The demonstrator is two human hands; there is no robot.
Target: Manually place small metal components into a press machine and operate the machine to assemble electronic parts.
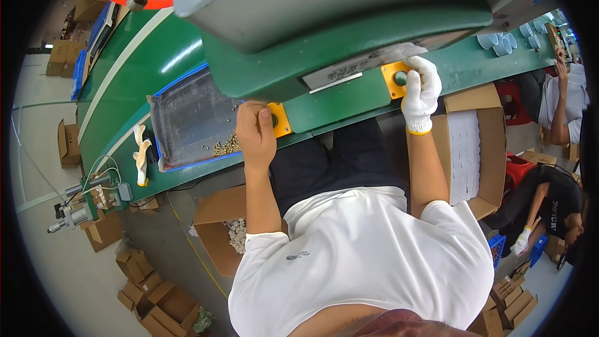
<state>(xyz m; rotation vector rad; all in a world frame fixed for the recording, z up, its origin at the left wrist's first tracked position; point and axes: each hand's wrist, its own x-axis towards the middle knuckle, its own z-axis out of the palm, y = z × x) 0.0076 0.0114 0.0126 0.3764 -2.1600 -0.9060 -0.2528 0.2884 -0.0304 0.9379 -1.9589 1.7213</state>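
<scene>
My bare left hand (256, 134) is closed, with the thumb beside the dark button on the left yellow plate (282, 119). At the right yellow plate (389, 78), my right hand (422, 93), in a white knitted glove, has its fingers curled in next to a round dark-green button (400, 78). I see nothing held in either hand. Both plates flank a green panel (349, 105) at the front of a large grey and green machine (337, 37). Its body hides whatever lies beneath it.
A blue-rimmed tray (187, 167) with small brass-coloured parts (228, 145) lies left, beside a white glove (141, 156). Open cartons flank my legs: one (215, 212) with pale pieces, another (490, 168) with white stacked pieces. Light-blue cups (499, 43) stand right. Two people sit at right.
</scene>
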